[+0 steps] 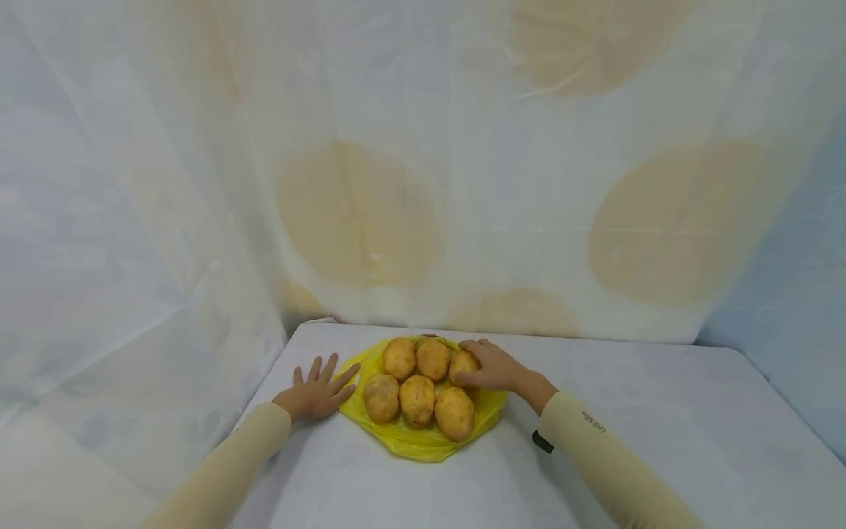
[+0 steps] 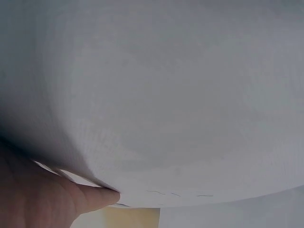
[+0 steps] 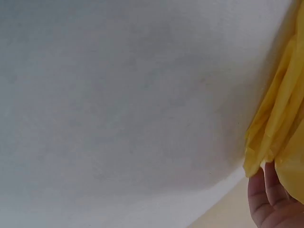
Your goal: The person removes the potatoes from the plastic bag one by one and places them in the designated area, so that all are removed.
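White sheeting printed with large tan discs forms the backdrop (image 1: 515,184), behind a table (image 1: 628,411) covered in white, its back corners rounded. Near the table's back edge, closer to the back left corner than to the back right, a yellow plastic bag (image 1: 423,450) lies spread flat. On it rest six potatoes (image 1: 418,400) in two rows of three, one row toward the back edge and the other in front of it. At the bag's left side, the left hand (image 1: 317,397) lies palm down on the table with its fingers splayed wide and grips nothing; the fingertips nearest the bag overlap its margin. At the opposite side, the right hand (image 1: 496,367) is curved over the back row's rightmost potato (image 1: 463,361), fingers across its far side and thumb on its near side. Both forearms wear pale cream sleeves (image 1: 615,463); a dark object (image 1: 543,441) shows beneath the right cuff. In the right wrist view, fingers appear beside the bag's gathered folds; whether they touch cannot be told.
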The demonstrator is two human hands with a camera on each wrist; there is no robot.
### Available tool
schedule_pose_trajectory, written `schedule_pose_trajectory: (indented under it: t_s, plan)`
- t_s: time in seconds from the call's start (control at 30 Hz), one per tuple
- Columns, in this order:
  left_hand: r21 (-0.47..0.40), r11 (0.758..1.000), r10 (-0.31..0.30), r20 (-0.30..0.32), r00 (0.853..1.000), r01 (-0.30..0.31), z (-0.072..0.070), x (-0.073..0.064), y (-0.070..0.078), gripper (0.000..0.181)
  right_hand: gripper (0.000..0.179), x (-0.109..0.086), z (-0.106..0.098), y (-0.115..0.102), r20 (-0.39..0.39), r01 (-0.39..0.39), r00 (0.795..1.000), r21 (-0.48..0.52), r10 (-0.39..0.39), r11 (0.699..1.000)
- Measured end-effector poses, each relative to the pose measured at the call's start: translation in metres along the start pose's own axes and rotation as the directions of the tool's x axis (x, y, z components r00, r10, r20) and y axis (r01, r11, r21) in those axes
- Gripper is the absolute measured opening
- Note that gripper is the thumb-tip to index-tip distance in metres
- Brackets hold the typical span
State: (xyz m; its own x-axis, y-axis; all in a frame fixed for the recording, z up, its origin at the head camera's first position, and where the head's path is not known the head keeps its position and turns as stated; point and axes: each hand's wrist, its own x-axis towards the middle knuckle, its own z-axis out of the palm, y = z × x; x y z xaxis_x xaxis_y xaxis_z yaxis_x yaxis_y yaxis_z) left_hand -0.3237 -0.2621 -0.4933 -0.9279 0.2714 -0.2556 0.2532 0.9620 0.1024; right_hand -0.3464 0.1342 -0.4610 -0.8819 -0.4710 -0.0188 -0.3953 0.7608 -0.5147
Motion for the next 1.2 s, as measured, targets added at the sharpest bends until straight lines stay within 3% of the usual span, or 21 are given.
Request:
schedule_pose_trajectory:
  t_s: [0.33, 0.57, 0.8, 1.2]
  plan:
    - [-0.031, 0.999, -0.005, 0.014, 1.0, 0.006, -0.003, -0.005, 0.003, 0.062, 0.074, 0.0, -0.002, 0.006, 0.07, -0.038, 0.997, 0.152, 0.027, 0.988]
    - [-0.043, 0.999, -0.006, 0.012, 1.0, 0.007, -0.003, -0.009, 0.005, 0.061, 0.07, -0.003, -0.003, 0.006, 0.097, -0.052, 0.995, 0.27, 0.027, 0.961]
    - [-0.029, 1.0, 0.001, 0.007, 1.0, -0.001, -0.005, -0.01, 0.006, 0.06, 0.062, -0.005, -0.003, 0.009, 0.1, -0.056, 0.995, 0.254, 0.032, 0.965]
    - [-0.027, 1.0, -0.002, 0.009, 1.0, 0.002, -0.003, -0.008, 0.005, 0.061, 0.074, -0.004, -0.004, 0.015, 0.144, -0.031, 0.99, 0.284, -0.011, 0.958]
